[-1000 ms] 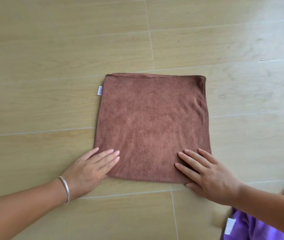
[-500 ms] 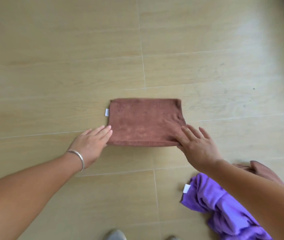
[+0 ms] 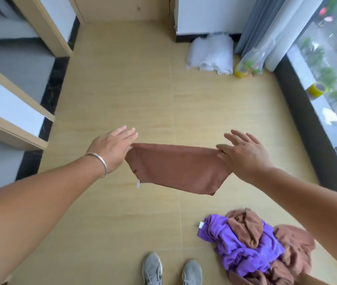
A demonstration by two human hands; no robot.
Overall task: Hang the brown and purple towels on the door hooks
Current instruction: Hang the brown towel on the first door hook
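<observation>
A folded brown towel (image 3: pixel 176 167) hangs in the air between my two hands, stretched along its top edge. My left hand (image 3: pixel 112 148) pinches its left top corner, the other fingers straight. My right hand (image 3: pixel 243 154) pinches its right top corner, fingers spread. On the floor at lower right lies a heap of towels: a crumpled purple towel (image 3: pixel 241 249) with more brown towels (image 3: pixel 292 243) on and around it. No door hooks are in view.
Shelving or a stair-like wooden unit (image 3: pixel 9 95) lines the left side. A white plastic bundle (image 3: pixel 210 52) and a grey curtain (image 3: pixel 266 27) stand at the back right, by a window with a dark sill (image 3: pixel 307 124). My two grey shoes (image 3: pixel 171 268) are at the bottom.
The brown towel lay folded on the floor under my hands; now both hands hold it lifted in the air. The view has risen, showing the room.
</observation>
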